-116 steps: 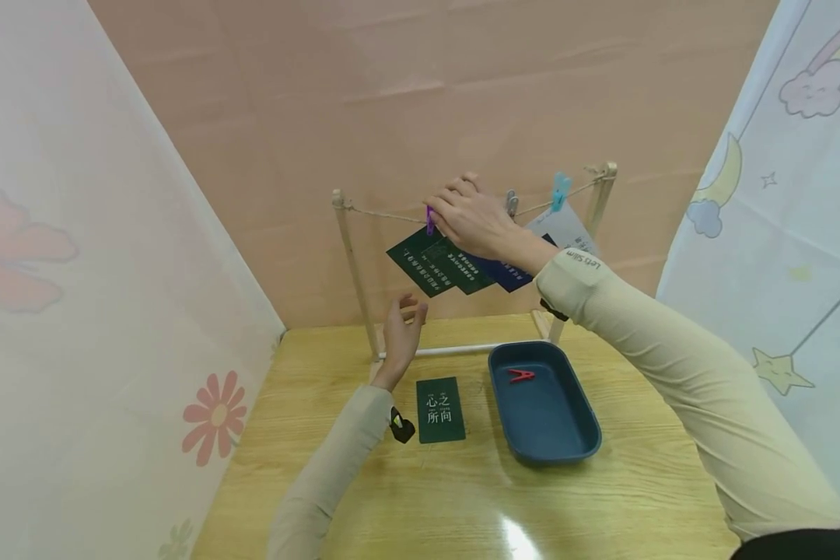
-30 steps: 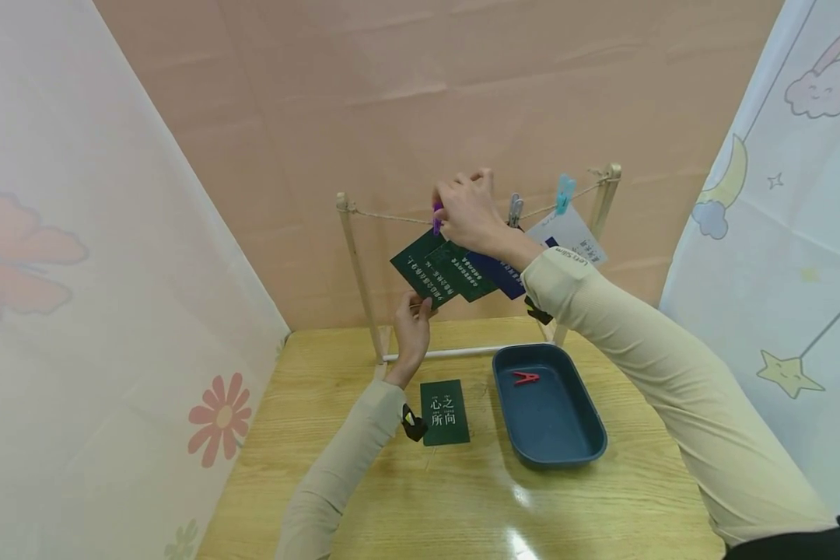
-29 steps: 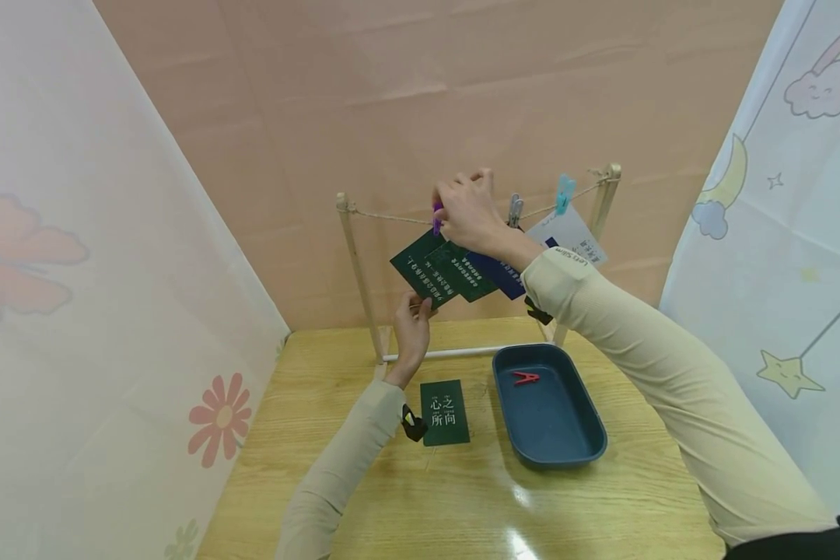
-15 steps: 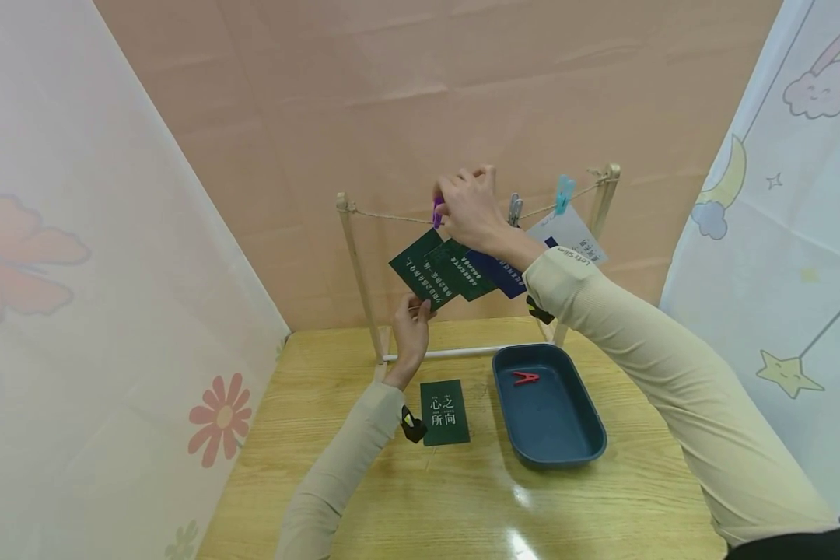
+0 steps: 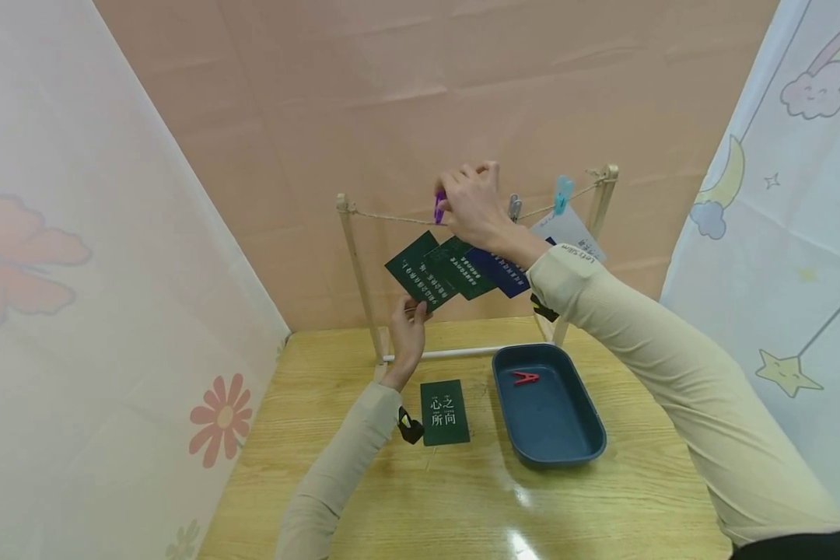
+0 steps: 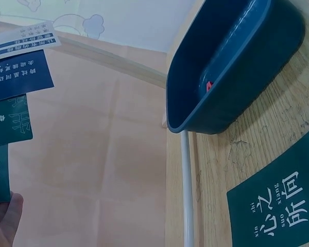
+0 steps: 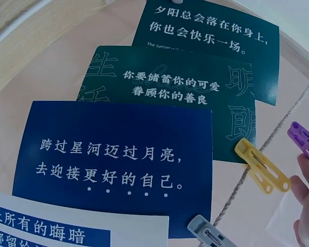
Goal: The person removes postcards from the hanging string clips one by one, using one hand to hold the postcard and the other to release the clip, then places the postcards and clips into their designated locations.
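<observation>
My left hand (image 5: 407,338) pinches the lower corner of the leftmost green card (image 5: 414,268), which tilts below the twine (image 5: 388,217). Above it, my right hand (image 5: 472,204) holds a purple clothespin (image 7: 302,136) up at the twine. In the right wrist view the clothespin is apart from that card's top edge. A second green card (image 7: 165,64) hangs beside it under a yellow clothespin (image 7: 260,170), which my right hand hides in the head view. Farther right are a dark blue card (image 7: 113,139) with a grey clothespin (image 7: 206,229) and a white card (image 5: 567,229) with a light blue clothespin (image 5: 563,194).
A wooden frame (image 5: 357,272) with a white bottom bar (image 5: 462,352) carries the twine. On the table (image 5: 322,373) lie another green card (image 5: 444,435) and a dark blue basin (image 5: 549,435) with a red clothespin (image 5: 525,378) inside. Fabric walls stand at back and sides.
My left hand has come up and taken the leftmost card's lower corner. The purple clothespin has lifted in my right hand, and the card has shifted slightly down and left from it.
</observation>
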